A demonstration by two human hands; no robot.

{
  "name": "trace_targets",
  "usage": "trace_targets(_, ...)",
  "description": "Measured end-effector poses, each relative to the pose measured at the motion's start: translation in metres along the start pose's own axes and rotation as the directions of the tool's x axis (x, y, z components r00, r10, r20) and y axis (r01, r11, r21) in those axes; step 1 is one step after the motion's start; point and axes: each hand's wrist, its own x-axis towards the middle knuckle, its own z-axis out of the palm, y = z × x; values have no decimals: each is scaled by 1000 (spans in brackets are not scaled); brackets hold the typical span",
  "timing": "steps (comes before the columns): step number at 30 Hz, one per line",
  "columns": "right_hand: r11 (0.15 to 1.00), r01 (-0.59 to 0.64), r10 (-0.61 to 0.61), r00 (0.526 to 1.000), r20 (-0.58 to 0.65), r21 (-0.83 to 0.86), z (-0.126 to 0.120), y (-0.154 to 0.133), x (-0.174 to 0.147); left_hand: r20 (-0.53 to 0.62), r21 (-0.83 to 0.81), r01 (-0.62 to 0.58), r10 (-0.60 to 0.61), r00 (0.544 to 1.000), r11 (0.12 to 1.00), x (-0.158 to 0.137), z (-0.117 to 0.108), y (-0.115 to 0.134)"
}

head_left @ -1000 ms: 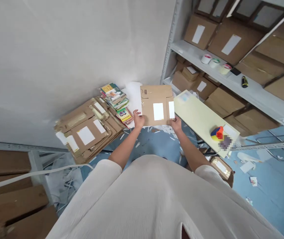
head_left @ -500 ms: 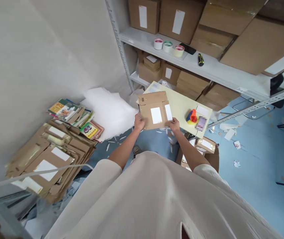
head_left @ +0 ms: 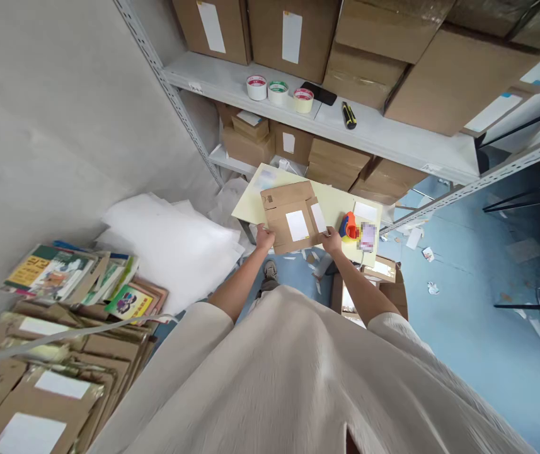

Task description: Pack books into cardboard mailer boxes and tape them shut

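Between my hands is a flattened cardboard box (head_left: pixel 279 217) with two white labels on its face. My left hand (head_left: pixel 264 238) grips its lower left corner, and my right hand (head_left: pixel 331 240) is closed on the lower right corner. Behind and partly under the cardboard lies a narrow pale yellow table (head_left: pixel 331 195). An orange and blue tape dispenser (head_left: pixel 349 226) sits on the table's right part, beside a purple item (head_left: pixel 367 236) that is blurred out.
Tape rolls (head_left: pixel 278 93), a black phone-like slab (head_left: pixel 319 93) and a yellow-black cutter (head_left: pixel 349 116) lie on the shelf (head_left: pixel 392 140). To the left are white foam sheets (head_left: pixel 175 246), books (head_left: pixel 57 271) and stacked flattened cardboard (head_left: pixel 62 403). An open carton (head_left: pixel 395 296) stands below the table.
My view has swung to the right, towards the shelf and table. Both hands still hold the cardboard, which is now tilted a little and over the table's left part.
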Motion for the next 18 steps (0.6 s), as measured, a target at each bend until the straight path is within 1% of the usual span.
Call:
trace_targets(2, 1000, -16, 16, 1000, 8, -26, 8, -10, 25, -4, 42, 125, -125, 992, 991, 20, -7, 16)
trace_targets(5, 999, -34, 35, 999, 17, -36, 22, -27, 69, 19, 91, 144, -146, 989, 985, 52, -22, 34)
trace_targets(6, 999, -40, 40, 999, -1, -37, 27, -32, 84, 38, 120, 140, -146, 989, 983, 62, -28, 38)
trace_targets(8, 997, -71, 66, 992, -104, -42, 36, -37, 112, 80, 185, 135, -151, 985, 974, 81, -36, 41)
trace_targets(10, 989, -143, 131, 961, -244, -32, 44, -36, 133, 134, 256, 113, -151, 979, 960, 98, -43, 40)
trace_targets(11, 983, -185, 173, 942, -288, -16, 48, -33, 141, 163, 284, 92, -143, 976, 954, 107, -45, 40)
trace_targets(13, 967, -254, 251, 921, -297, 27, 57, -26, 147, 219, 321, 40, -115, 969, 946, 124, -46, 39)
trace_targets(16, 945, -315, 327, 921, -210, 90, 75, -15, 143, 258, 339, -20, -72, 963, 941, 152, -44, 42)
trace_targets(18, 928, -352, 368, 918, -148, 123, 87, -11, 137, 267, 327, -102, 12, 964, 939, 171, -40, 45)
